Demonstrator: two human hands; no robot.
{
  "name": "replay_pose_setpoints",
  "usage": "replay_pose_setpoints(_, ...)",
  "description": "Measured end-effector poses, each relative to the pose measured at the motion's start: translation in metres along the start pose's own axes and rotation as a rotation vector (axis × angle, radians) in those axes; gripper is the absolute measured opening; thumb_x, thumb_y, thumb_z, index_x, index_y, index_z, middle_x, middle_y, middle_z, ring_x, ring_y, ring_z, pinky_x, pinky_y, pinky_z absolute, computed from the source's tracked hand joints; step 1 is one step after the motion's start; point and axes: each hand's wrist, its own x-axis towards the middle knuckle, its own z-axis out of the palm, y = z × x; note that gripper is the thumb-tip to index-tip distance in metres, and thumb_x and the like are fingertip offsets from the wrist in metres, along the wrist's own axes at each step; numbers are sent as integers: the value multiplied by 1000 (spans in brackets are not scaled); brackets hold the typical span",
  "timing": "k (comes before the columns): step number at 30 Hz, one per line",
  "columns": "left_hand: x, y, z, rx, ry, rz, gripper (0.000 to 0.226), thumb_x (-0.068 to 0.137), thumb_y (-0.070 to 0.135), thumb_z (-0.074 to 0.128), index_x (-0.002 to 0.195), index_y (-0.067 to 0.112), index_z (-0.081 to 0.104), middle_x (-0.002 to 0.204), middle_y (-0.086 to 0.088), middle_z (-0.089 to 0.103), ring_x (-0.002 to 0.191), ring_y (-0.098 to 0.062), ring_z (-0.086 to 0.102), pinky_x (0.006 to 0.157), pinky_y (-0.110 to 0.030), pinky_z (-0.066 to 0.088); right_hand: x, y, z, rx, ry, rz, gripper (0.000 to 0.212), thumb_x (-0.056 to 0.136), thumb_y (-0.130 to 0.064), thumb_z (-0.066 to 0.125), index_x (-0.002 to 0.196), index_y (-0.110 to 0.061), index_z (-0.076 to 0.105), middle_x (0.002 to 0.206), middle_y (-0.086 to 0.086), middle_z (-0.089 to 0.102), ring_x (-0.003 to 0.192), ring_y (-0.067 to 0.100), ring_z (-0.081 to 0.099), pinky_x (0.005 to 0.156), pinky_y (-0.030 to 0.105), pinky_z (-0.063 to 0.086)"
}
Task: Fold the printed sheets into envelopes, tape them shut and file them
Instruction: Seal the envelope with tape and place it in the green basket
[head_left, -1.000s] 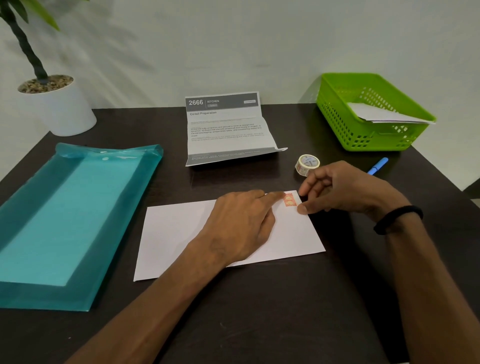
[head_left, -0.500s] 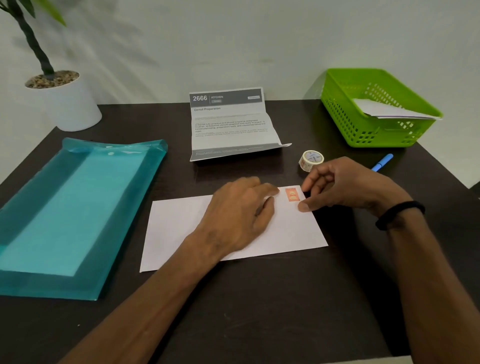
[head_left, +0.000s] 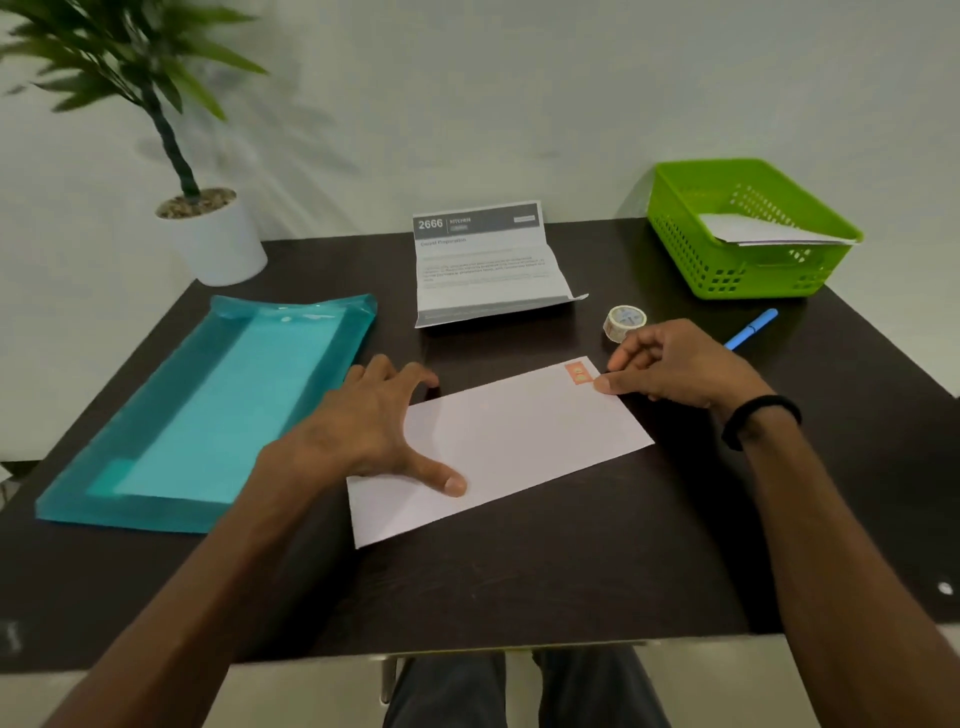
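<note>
dark table (head_left: 519, 587) | left hand (head_left: 363, 426) flat on envelope (head_left: 519, 441) | right hand (head_left: 675, 364) pinches its corner | printed sheet (head_left: 488, 260) text blurred

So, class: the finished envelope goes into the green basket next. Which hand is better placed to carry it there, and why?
Probably the right hand: it pinches the envelope at its stamped corner, on the side nearest the green basket. The left hand rests on the opposite end.

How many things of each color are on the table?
Green: 1, the basket
Blue: 1, the pen
Teal: 1, the plastic folder
White: 2, the envelope and the plant pot
Gray-and-white: 1, the printed sheet
Patterned: 1, the tape roll
Total: 7
</note>
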Motion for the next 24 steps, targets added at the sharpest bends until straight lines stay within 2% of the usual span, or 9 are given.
replay_pose_setpoints(3,0,-1,-4,-94,-7,-9,114,46,82,83,142,40,37,131,6,45,114,-14,45,102,-35,46,-15,10,6,178,122,-11,27,78,-25,92,95,-11,76,85,5,79,73,11,70,64,20,54)
replay_pose_setpoints(5,-4,-3,-9,-151,-19,-22,94,59,71,87,137,38,45,133,7,51,112,-12,49,98,-32,46,-26,15,11,260,185,-32,28,78,-27,92,97,-13,77,91,7,80,81,16,73,76,23,58)
replay_pose_setpoints(7,-9,-7,-11,-213,-10,-24,69,69,67,84,124,36,56,131,8,56,112,-12,54,96,-32,47,-35,19,19,270,237,-54,31,77,-31,92,100,-18,77,98,3,79,93,16,75,88,27,59)
replay_pose_setpoints(9,-17,-9,-9,-331,25,-25,50,78,64,77,111,31,61,120,6,63,104,-12,60,90,-30,49,-43,22,28,269,299,-58,34,78,-36,92,104,-22,75,102,-2,77,98,13,73,93,29,59)
replay_pose_setpoints(13,-38,-3,2,-740,99,-39,36,94,57,64,110,25,61,102,1,71,89,-17,71,70,-28,51,-64,21,44,271,375,-38,44,76,-50,89,109,-27,73,107,-7,75,101,9,71,99,36,59)
replay_pose_setpoints(18,-51,18,18,-892,296,32,28,103,56,48,108,29,55,100,4,69,86,-14,70,75,-31,55,-116,0,72,363,261,-19,53,71,-63,86,111,-30,77,108,-11,79,105,6,73,98,37,60)
replay_pose_setpoints(20,-52,29,23,-875,386,53,32,103,59,44,115,30,52,105,8,66,91,-11,68,76,-29,53,-139,-14,83,472,138,-27,52,72,-57,85,113,-26,77,104,-9,80,102,10,76,94,34,61)
replay_pose_setpoints(23,-54,44,30,-930,557,72,35,103,58,45,124,30,49,108,17,63,89,-5,67,65,-14,47,-163,-34,97,726,-98,1,41,84,-34,80,118,-13,73,107,2,81,103,23,77,91,37,62)
replay_pose_setpoints(24,-55,49,32,-971,609,92,34,103,57,46,125,31,49,109,18,63,89,-1,67,62,-12,49,-167,-37,101,768,-118,6,38,87,-27,80,120,-11,71,108,6,81,101,26,78,92,39,62)
